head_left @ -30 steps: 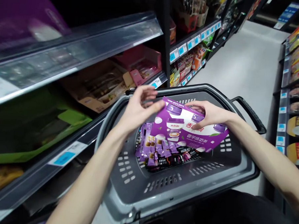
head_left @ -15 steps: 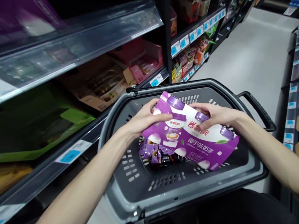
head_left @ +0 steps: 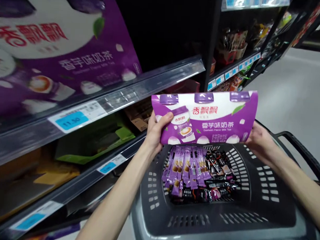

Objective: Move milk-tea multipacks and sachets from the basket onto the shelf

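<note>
Reads 香飘飘 in red on the held purple carton (head_left: 210, 127), then 香芋味奶茶 and "Dasheen Flavor Milk Tea" in white below. Repeats 香飘飘 and 香芋味奶茶 on the purple pack (head_left: 64, 52) on the shelf (head_left: 151, 82). Shows "11.50" on the price tag (head_left: 73, 119) beneath; too blurred to read on the lower tags (head_left: 111, 164).

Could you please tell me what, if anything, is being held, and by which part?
A purple milk tea pack, by its ends: the left hand grips the left end, thumb on the front; the right hand holds the lower right end.
</note>
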`<state>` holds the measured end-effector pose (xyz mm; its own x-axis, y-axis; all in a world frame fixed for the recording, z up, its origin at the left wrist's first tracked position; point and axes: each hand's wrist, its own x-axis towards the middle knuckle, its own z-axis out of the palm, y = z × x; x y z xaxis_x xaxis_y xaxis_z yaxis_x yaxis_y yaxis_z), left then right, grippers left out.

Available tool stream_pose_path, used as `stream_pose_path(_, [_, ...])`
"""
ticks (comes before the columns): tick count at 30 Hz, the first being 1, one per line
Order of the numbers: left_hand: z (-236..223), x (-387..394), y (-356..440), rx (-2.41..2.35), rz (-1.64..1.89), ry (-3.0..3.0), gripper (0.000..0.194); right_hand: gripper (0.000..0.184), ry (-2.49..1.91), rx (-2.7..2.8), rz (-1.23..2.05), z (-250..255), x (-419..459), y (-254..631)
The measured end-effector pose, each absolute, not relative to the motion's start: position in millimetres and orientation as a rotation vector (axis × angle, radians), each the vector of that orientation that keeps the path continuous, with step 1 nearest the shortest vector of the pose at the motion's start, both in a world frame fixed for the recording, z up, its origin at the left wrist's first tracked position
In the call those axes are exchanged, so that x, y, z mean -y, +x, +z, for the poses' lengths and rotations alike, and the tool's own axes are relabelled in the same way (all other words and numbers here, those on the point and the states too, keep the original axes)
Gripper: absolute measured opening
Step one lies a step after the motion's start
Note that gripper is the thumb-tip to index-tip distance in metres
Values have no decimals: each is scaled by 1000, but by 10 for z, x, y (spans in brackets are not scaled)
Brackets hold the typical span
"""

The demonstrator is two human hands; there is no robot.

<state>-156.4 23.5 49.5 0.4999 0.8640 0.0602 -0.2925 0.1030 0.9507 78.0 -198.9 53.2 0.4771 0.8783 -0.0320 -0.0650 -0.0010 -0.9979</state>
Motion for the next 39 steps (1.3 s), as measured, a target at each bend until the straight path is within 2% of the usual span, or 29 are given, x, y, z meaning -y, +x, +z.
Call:
stream_pose_path(5, [448,-123,-1531,-555,923,1309,61,58,-1416,640,874,294,1901,643])
stream_pose_path(8, [414,-74,-1519,-552,930,1313,60,53,-1395,579,824,300,1900,614])
stream_pose_path(16, [305,-85,-1560,-522,1029,1287,58,76,-1358,654,850,327,1916,524])
stream_pose_path(23, [241,-125,-1552,-486,1102,1253,54,67,-1219,541,863,336,1939,460])
stream_pose_path(39, [255,-75,-1547,-566,993,1208,53,73,-1213,506,971,306,1918,489])
